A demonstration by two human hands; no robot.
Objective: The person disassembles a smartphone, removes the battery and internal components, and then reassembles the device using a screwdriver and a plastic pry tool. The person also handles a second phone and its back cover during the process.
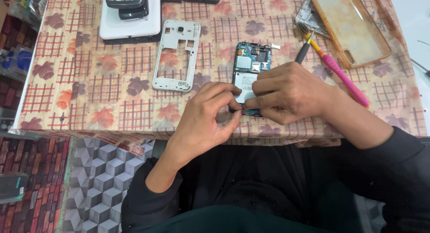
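Single view only, from a head-worn camera. It looks steeply down from above the near edge of the tabletop (pixel 89 94), facing away from the wearer. Range is close: both forearms fill the near centre. The far edge of the tabletop is cut off at the top. Floor (pixel 98 179) shows at near left.
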